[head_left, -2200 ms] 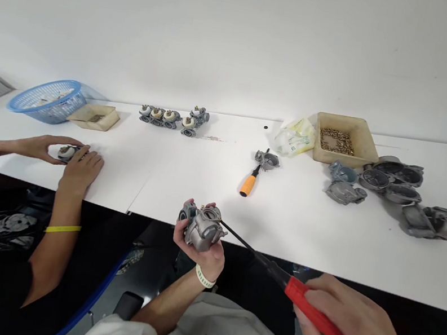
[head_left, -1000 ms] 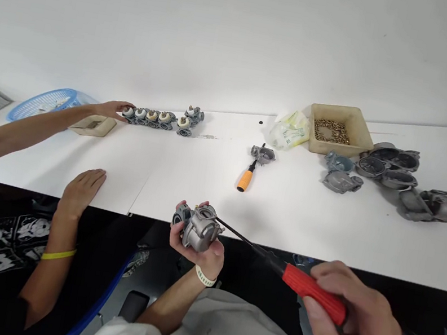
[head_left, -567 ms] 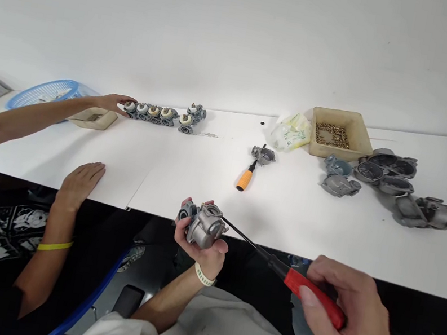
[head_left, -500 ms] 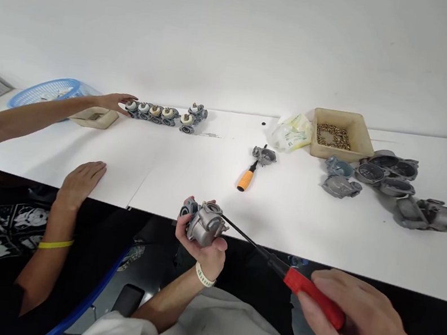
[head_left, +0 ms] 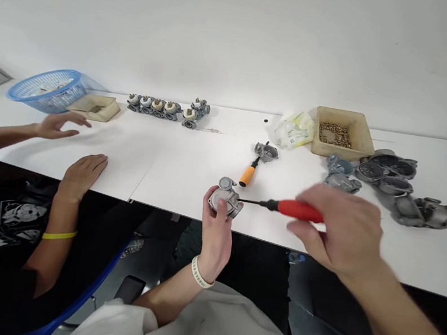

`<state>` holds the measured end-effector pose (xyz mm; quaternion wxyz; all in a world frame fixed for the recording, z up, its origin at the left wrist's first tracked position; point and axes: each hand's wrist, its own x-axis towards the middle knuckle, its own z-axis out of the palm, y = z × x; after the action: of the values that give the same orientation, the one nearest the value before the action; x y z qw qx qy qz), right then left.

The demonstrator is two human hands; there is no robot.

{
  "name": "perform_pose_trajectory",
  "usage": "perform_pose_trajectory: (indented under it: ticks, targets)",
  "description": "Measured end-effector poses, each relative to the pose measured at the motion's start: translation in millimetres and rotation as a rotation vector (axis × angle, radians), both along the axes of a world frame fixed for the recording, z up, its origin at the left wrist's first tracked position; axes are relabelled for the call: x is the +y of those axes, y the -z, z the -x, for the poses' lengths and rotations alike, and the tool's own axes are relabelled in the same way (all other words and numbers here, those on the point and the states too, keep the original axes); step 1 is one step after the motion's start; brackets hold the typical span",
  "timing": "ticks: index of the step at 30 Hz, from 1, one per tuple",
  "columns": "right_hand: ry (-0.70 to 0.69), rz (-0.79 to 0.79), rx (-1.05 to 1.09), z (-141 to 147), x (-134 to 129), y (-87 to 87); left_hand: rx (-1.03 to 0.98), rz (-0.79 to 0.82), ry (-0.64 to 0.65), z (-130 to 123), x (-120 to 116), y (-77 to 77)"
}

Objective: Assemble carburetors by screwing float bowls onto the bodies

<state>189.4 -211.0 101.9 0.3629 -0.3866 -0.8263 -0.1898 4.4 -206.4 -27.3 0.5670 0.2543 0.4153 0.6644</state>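
My left hand (head_left: 217,235) grips a grey metal carburetor body (head_left: 221,198) at the table's front edge, thumb across its face. My right hand (head_left: 344,228), a little blurred, is closed around the red handle of a screwdriver (head_left: 300,210). The screwdriver's thin dark shaft points left, and its tip meets the right side of the carburetor body. Just beyond, an orange-handled screwdriver (head_left: 248,175) lies with its tip end at another grey carburetor body (head_left: 267,152).
On the right stand a bin of small brass parts (head_left: 344,135), a plastic bag (head_left: 295,131) and several carburetor bodies (head_left: 395,176). Further left are a row of carburetor bodies with white tops (head_left: 152,106), a blue basket (head_left: 45,89), a small tray (head_left: 96,107) and a co-worker's hands (head_left: 82,175).
My left hand has raised the carburetor body towards the table and turned it. My right hand has brought the screwdriver up, now nearly level. The co-worker's far hand has left the row.
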Motion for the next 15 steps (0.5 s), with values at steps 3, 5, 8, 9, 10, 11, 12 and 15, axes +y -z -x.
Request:
perform_pose_trajectory:
  ticks: [3,5,8,9,10,11,12,15]
  targets:
    - [-0.024,0.271,-0.104,1.8,21.8,-26.1,-0.129,0.112,0.133,0.0,-2.1,-14.1]
    - [-0.131,0.421,-0.165,0.0,34.3,-40.8,-0.174,0.165,0.199,0.1,-4.3,-21.1]
    - [-0.145,0.422,-0.217,1.8,47.9,-52.7,-0.213,0.199,0.243,0.7,-7.2,-26.9]
    - [-0.077,0.365,-0.222,4.3,50.9,-54.0,-0.221,0.205,0.249,1.0,-7.9,-27.3]
    - [0.005,0.308,-0.227,7.5,53.3,-54.4,-0.228,0.213,0.253,1.4,-8.5,-27.1]
    - [0.073,0.264,-0.228,11.0,55.1,-54.3,-0.233,0.223,0.256,1.9,-8.8,-26.3]
    - [0.104,0.237,-0.227,14.4,56.3,-54.4,-0.239,0.234,0.260,2.6,-9.0,-25.0]
    - [0.001,0.309,-0.304,22.7,57.5,-59.6,-0.272,0.277,0.280,5.6,-8.0,-21.5]
